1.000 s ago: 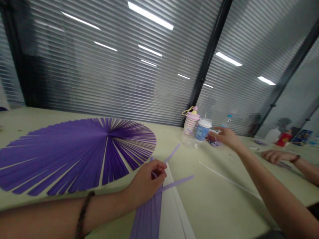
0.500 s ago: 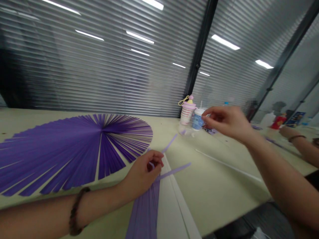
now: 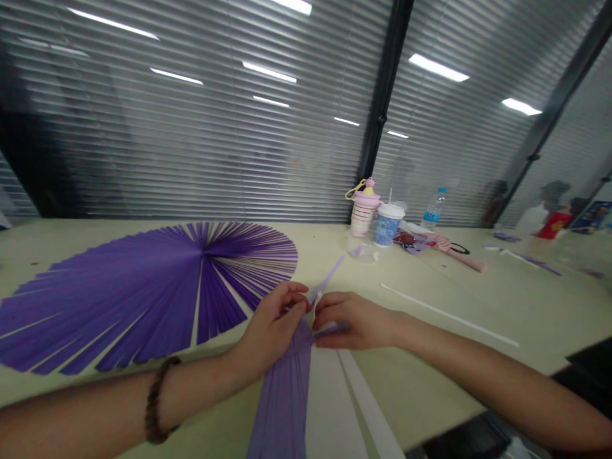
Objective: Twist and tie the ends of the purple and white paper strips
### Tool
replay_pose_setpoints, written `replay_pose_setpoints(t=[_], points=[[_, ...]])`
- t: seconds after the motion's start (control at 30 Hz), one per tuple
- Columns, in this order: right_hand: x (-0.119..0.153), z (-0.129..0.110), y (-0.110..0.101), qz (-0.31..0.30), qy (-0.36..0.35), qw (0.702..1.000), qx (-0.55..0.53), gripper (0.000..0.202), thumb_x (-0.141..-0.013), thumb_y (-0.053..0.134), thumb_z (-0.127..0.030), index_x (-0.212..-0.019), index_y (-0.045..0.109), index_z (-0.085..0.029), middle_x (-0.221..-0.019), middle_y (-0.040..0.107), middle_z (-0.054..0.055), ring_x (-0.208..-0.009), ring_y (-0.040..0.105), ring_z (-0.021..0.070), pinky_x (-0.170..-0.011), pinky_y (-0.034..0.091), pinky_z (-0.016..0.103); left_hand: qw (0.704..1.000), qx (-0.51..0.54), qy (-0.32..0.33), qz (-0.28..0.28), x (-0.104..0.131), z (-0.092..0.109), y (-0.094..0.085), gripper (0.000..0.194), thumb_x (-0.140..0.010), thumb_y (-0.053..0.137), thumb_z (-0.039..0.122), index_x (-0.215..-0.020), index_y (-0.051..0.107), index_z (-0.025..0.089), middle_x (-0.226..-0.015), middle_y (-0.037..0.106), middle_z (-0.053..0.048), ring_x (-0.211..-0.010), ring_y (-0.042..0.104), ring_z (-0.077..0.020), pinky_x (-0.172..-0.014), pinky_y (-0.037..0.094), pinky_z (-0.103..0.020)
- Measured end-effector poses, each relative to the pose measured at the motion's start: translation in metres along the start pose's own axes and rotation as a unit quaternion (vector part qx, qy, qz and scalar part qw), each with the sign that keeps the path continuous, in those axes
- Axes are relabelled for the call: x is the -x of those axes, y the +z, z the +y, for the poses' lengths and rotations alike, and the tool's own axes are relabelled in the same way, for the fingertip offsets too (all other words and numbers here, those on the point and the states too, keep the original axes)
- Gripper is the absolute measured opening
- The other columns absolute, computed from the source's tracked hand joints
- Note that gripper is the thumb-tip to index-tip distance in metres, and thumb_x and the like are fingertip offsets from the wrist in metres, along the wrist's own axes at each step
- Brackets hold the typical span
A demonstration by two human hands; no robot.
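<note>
My left hand (image 3: 275,325) is curled nearly closed on the top of a long, flat bundle of light purple, paper-like strips (image 3: 284,389) at six o'clock. At five o'clock my right hand (image 3: 356,319) bends its fingers round one thin light purple strip (image 3: 329,330), but I can't tell if they pinch it. I think I'm busy with its end, and the next move needs a soft, steady pinch.

- I can read no words, brands or numbers on my feed.
- Bottle (image 3: 436,206), by the worktop's (image 3: 478,299) far edge: its blue label (image 3: 431,216) is too small for me.
- Blue-and-white cup (image 3: 386,228), near that edge: patterned, no lettering I can make out.
- Red item (image 3: 553,223), farther right along it: too blurred to read.
</note>
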State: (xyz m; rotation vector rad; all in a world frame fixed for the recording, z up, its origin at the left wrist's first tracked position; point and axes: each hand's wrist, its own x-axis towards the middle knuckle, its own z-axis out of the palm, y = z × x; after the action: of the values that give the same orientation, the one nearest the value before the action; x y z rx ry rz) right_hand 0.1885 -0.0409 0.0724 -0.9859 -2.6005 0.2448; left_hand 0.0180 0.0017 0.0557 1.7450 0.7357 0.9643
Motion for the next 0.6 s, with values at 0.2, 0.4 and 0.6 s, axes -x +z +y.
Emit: replay_pose_setpoints(t=[0.2,0.4,0.6], points=[[0.0019,0.0007,0.001,0.001,0.0,1.0,-0.025,0.018,-0.08,0.047,-0.025,-0.085,0.061,-0.014,-0.085,0.057,0.007,-0.082,0.053,0.0129,-0.075,0.041,0.022,1.0,-0.01,0.008,-0.003,0.0011,0.002,0.0008,0.018,-0.074,0.042,0.021,-0.089,0.048,0.015,-0.076,0.057,-0.002,-0.073,0.054,-0.0135,-0.066,0.041,-0.025],[0.0016,-0.0009,0.0041,-0.008,0.032,0.999,-0.036,0.014,-0.077,0.049,-0.02,-0.086,0.058,-0.013,-0.086,0.055,0.006,-0.071,0.053,0.0102,-0.066,0.043,0.02,1.0,-0.015,0.019,-0.01,0.0006,-0.0004,0.0022,0.018,-0.074,0.042,0.023,-0.088,0.049,0.015,-0.077,0.057,-0.002,-0.073,0.054,-0.0135,-0.066,0.04,-0.024],[0.0036,-0.0048,-0.0001,-0.004,0.056,0.998,-0.018,0.017,-0.073,0.054,-0.02,-0.088,0.056,-0.013,-0.084,0.055,0.005,-0.068,0.052,0.0101,-0.063,0.042,0.021,1.0,-0.018,0.007,-0.008,0.0009,-0.0016,0.0049,0.017,-0.074,0.043,0.022,-0.088,0.049,0.015,-0.073,0.057,0.0,-0.068,0.053,-0.0114,-0.062,0.039,-0.022]])
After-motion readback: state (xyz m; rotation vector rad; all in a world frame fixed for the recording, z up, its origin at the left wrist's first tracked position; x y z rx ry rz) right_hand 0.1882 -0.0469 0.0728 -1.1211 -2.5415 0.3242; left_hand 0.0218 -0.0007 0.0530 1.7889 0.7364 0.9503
